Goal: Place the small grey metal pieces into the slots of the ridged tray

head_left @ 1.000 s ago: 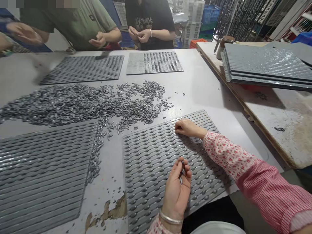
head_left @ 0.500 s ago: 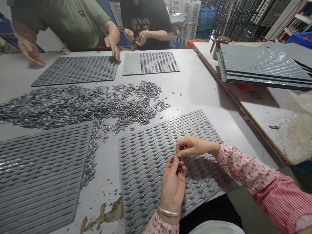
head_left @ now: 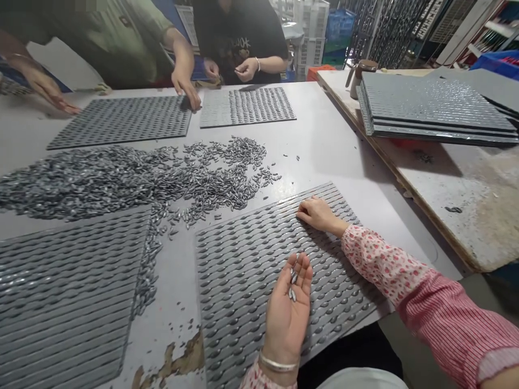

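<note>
A ridged grey board (head_left: 227,243) lies on the table in front of me, its rows largely filled with small spindle-shaped pieces. Palm up over the board's middle, my left hand (head_left: 287,313) is cupped around a few loose grey spindle-shaped pieces (head_left: 292,294). My right hand (head_left: 318,213) rests near the far rows, knuckles up, fingers bent together and pressed down at a ridge. Whatever its fingertips pinch is hidden from view.
A large heap of the same pieces (head_left: 101,178) spreads across the table. Another ridged board (head_left: 73,292) lies at left. Two people work opposite at two boards (head_left: 125,119). On the side table at right stand stacked boards (head_left: 438,108) and a brown-lidded jug (head_left: 360,78).
My right hand has left the left hand's fingertips and moved away to the board's far rows. My left hand has opened into a cup, showing the pieces in it.
</note>
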The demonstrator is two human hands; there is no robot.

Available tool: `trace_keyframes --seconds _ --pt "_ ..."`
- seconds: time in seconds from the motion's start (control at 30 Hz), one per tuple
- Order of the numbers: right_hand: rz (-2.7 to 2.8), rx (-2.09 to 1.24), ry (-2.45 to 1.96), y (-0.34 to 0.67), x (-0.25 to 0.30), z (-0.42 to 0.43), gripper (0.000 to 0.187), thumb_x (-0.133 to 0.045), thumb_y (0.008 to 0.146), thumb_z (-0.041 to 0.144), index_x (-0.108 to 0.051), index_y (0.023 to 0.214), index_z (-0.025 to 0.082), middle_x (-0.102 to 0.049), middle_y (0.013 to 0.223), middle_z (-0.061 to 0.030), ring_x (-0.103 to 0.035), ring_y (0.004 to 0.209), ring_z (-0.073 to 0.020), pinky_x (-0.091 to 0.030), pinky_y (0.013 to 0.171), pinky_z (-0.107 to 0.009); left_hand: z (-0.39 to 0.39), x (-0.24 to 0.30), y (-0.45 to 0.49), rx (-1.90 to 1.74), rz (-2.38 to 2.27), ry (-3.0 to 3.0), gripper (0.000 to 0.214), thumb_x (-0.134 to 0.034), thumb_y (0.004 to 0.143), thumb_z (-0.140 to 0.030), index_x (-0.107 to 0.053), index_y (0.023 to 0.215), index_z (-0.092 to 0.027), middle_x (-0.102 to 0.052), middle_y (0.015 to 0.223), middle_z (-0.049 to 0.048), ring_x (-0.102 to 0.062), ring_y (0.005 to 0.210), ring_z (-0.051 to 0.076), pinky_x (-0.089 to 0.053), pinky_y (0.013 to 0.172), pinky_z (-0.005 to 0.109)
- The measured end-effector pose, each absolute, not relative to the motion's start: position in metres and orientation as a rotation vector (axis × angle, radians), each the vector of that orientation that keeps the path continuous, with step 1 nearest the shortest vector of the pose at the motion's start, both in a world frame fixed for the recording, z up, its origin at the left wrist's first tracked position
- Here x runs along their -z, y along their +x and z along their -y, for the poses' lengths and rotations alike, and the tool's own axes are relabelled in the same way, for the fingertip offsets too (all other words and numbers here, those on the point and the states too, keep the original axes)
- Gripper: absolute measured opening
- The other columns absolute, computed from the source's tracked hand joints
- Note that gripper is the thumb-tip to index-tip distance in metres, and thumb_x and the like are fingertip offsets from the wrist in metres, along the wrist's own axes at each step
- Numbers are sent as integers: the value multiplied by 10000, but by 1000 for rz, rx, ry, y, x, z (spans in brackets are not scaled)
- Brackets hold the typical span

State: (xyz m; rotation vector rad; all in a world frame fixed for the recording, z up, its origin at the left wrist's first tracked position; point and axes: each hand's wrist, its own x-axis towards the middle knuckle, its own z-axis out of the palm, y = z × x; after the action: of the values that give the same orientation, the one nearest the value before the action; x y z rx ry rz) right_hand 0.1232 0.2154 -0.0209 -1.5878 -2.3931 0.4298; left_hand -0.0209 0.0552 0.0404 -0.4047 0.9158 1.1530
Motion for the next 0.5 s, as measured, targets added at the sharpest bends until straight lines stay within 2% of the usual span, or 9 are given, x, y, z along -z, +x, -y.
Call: trace_keyframes --seconds 0.1,0.2,0.3,0.4,0.5 --pt "2341 -363 -1650 121 20 -213 126 -610 821 272 -603 765 159 -607 783 -45 -491 792 -188 -341 723 -292 -54 -41 -20 -1157 -936 -361 223 -409 880 -54 -572 1028 -92 -640 1082 165 -641 974 185 -565 793 291" --pt "2272 -422 -1601 121 13 -208 75 -630 795 218 -593 780 155 -593 773 -36 -493 801 -181 -354 733 -287 -53 -42 -19 -1163 -959 -353 160 -418 875 -46 -564 908 -99 -646 1057 163 -645 958 185 -566 777 283" --pt "2190 -805 -1367 120 -5 -194 71 -605 821 189 -582 769 146 -573 732 -10 -500 719 -136 -377 668 -247 -53 -40 -19 -1166 -955 -327 148 -438 867 -41 -571 851 -104 -652 1013 138 -648 924 169 -565 762 269" --pt "2128 -1308 -1031 121 -28 -174 128 -577 861 257 -586 809 141 -560 705 6 -487 630 -105 -385 575 -216 -53 -36 -18 -1216 -966 -282 170 -467 851 -19 -610 887 -104 -648 873 69 -635 742 91 -555 691 204" --pt "2153 -1496 -814 124 -42 -159 130 -600 853 275 -607 873 148 -587 780 -8 -519 704 -113 -419 618 -220 -52 -31 -18 -1250 -967 -259 146 -509 836 -29 -622 881 -111 -611 785 22 -568 613 42 -526 602 156"
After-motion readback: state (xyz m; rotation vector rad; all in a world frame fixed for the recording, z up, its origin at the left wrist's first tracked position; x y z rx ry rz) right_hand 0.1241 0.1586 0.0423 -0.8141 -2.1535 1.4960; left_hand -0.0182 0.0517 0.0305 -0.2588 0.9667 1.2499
